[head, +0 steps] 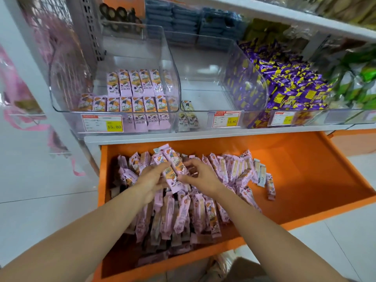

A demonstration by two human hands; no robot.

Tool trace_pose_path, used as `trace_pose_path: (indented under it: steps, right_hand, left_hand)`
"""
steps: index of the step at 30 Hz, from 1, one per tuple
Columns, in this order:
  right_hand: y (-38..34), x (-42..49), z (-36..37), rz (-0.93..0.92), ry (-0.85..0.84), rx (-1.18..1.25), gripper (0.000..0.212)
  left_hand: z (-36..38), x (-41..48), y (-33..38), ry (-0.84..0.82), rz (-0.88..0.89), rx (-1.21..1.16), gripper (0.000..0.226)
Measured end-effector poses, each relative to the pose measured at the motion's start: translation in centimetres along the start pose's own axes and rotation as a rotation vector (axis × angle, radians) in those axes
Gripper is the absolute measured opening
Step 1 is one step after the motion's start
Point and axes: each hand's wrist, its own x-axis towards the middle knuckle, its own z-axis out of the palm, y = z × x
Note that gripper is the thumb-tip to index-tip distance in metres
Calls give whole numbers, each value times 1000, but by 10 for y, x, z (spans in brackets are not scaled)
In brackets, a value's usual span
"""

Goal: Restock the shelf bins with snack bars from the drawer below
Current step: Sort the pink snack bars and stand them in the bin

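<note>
Gathering step: left hand [151,180] & right hand [200,176] together grip a bunch of pink snack bars [173,165] over the drawer [305,169] pile. Next, prob. lift w/o spilling, up to the part-filled far-left bin [132,47].

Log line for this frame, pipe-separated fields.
stage: gathering bars | left hand: grips bars | right hand: pinches same bars | drawer: open, stocked | left bin: part-filled | middle bin: nearly empty
</note>
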Motion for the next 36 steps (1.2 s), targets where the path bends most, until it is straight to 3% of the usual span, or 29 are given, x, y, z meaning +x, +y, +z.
trace_pose_path:
  steps: [4,10,15,19,24,28,31,33,36]
  right_hand:
    - [-25,-10,11,-49,-45,37,47]
    - [-62,-24,22,-121,-132,40,62]
    - [-96,-27,17,-129,-91,57,27]
    - [-119,-19,15,-83,-93,197,37]
    - [-139,-12,18,-106,-200,219,31]
    - [-169,-3,14,-164,-144,237,15]
    - [-200,12,7,-183,-109,273,15]
    - [-217,24,-1,-175,-91,305,18]
    - [-241,54,-8,-214,-56,284,12]
  left_hand:
    - [-15,-26,12,31,73,-39,30]
    - [-40,-60,31,5,170,-45,20]
    - [-59,-79,45,-35,217,127,34]
    - [-67,-92,53,-143,222,337,36]
    - [-71,-107,64,-150,275,446,33]
    - [-84,-118,86,-92,468,476,56]
    - [-100,-125,101,105,812,549,32]
    - [-116,-125,108,257,1064,706,30]
    - [-144,-103,112,413,1249,1088,47]
